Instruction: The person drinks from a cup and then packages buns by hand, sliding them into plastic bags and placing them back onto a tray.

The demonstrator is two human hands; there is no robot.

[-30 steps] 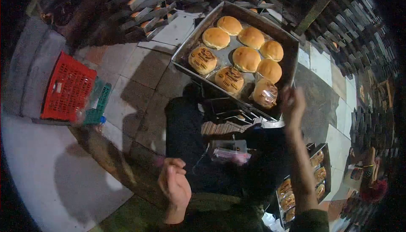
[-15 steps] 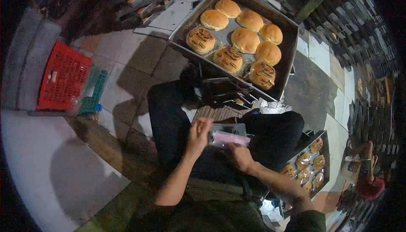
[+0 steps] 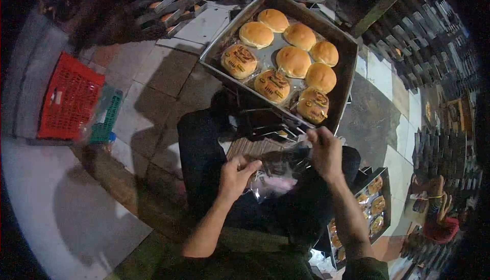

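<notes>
My left hand has its thumb and fingers pressed together on the left side of a clear plastic bag with a pinkish patch, above my lap. Raised at the near edge of the big tray, my right hand is closed on an upper part of thin clear plastic, partly blurred. That metal tray holds several round buns. Plain ones lie at the back and middle; printed, clear-wrapped ones lie along the near side.
A red crate and a green crate stand at the left. At lower right, another tray holds several wrapped buns. Another person is at the far right. Stacked metal trays line the upper right.
My right hand has moved up and right from the bag's near edge towards the tray. My left hand sits slightly lower. The plastic is now spread between both hands.
</notes>
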